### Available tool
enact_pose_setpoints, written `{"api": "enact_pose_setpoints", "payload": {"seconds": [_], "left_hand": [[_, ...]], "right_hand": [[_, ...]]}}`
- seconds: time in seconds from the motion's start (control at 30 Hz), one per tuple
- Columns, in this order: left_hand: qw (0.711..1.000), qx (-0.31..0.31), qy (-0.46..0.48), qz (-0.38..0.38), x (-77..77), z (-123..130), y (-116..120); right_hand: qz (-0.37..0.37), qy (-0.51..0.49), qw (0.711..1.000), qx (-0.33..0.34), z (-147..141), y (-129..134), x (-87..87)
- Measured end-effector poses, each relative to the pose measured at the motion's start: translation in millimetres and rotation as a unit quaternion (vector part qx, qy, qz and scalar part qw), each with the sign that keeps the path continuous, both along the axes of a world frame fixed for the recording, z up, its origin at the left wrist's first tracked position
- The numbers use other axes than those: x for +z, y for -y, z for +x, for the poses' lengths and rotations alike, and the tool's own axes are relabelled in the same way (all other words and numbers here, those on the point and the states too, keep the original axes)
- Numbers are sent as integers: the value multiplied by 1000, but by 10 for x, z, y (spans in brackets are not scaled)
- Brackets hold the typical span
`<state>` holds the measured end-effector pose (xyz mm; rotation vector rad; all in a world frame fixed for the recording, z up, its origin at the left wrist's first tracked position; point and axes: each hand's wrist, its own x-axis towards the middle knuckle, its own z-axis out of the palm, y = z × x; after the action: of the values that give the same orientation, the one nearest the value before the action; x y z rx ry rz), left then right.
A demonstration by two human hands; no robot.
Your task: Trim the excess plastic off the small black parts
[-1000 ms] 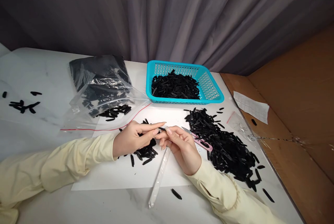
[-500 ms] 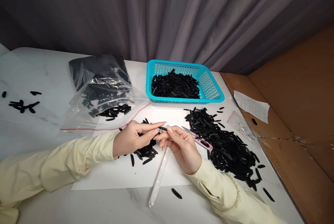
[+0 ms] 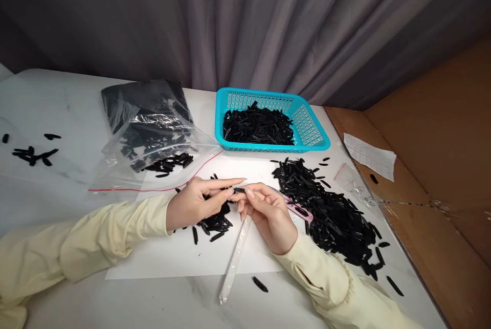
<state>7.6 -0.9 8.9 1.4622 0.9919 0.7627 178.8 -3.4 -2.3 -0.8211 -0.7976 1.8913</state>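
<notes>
Both hands meet over a white paper sheet (image 3: 153,262), at a small pile of black slivers (image 3: 217,221). Between them is one small, elongated black piece (image 3: 240,190); its exact kind cannot be told. My left hand (image 3: 197,200) pinches its left end with the thumb and a stretched index finger. The thumb and fingers of my right hand (image 3: 270,214) close on its right end. Just below the right hand lies a white strip in clear plastic (image 3: 233,265). A pink-handled blade tool (image 3: 301,210) lies beside that hand, its blade partly hidden.
A blue basket (image 3: 274,148) of black pieces stands at the back. A clear zip bag (image 3: 153,137) lies left of it, a large black heap (image 3: 333,216) to the right. Loose pieces (image 3: 32,155) are scattered at far left. Cardboard (image 3: 429,165) borders the right edge.
The black piece has turned slightly between the fingertips, and my right hand has shifted a little, covering more of the blade. All else looks the same.
</notes>
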Motion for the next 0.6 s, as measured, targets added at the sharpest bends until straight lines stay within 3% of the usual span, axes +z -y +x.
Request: {"api": "enact_pose_setpoints", "payload": {"seconds": [0.2,0.33,0.4,0.47,0.6], "left_hand": [[1000,0,19,-21,5,6,-4],[998,13,24,-62,17,-6,-20],[995,20,40,-89,31,-16,-36],[991,24,61,-117,45,-25,-54],[982,37,94,-160,52,-34,-91]], "right_hand": [[10,18,1000,2,1,35,-30],[102,103,987,-64,98,-86,113],[195,175,956,-136,194,-294,258],[295,259,897,-201,287,-568,406],[399,474,775,-127,310,-902,566]]}}
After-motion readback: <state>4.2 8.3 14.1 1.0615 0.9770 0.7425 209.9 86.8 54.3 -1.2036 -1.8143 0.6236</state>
